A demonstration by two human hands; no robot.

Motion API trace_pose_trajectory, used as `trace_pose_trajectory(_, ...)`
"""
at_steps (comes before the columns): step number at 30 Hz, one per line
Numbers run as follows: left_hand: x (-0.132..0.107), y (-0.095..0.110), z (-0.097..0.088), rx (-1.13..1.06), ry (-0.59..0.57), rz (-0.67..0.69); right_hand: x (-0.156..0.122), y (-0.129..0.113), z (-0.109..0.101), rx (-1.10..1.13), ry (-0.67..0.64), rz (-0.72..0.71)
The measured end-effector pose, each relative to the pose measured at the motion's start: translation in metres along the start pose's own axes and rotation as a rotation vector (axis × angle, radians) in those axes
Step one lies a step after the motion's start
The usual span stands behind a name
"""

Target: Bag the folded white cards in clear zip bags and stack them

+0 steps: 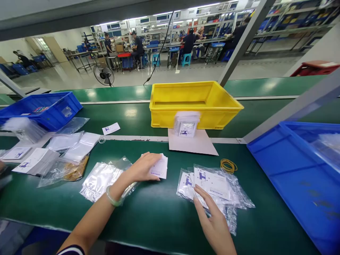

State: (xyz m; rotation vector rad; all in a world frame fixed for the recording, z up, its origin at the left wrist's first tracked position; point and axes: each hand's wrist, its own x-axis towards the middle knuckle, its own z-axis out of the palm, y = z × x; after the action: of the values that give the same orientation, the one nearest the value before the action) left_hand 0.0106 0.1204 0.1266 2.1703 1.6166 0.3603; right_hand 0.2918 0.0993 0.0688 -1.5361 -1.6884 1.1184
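My left hand (143,168) lies flat, fingers stretched out, on a small stack of white printed cards (160,168) on the green table. A jade bangle circles its wrist. My right hand (209,216) rests open with its fingertips on a pile of clear plastic bags holding printed cards (215,184). Beside my left forearm sits a heap of empty clear bags (99,179). Yellow rubber bands (228,165) lie just beyond the filled bags.
A yellow bin (195,104) stands behind, with a bundled stack of bagged cards (186,124) on a grey sheet (193,143). Blue bins sit at the right (300,177) and far left (42,109). More bags and cards (34,159) lie at left. People work at benches beyond.
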Motion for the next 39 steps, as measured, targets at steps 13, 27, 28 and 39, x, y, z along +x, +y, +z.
trace_pose_trajectory(13,-0.114,0.035,0.037,0.128,0.180,-0.288,-0.007,-0.029,0.030,0.312,-0.305,0.264)
trace_pose_trajectory(27,-0.144,0.017,0.046,-0.115,0.167,-0.633,-0.033,-0.042,0.067,0.243,-0.660,0.029)
trace_pose_trajectory(28,-0.145,0.022,0.047,-0.195,0.203,-0.613,-0.033,-0.042,0.070,0.176,-0.684,-0.035)
trace_pose_trajectory(39,-0.149,0.058,0.072,-0.636,0.260,-0.385,-0.047,-0.054,0.087,-0.019,-0.747,-0.270)
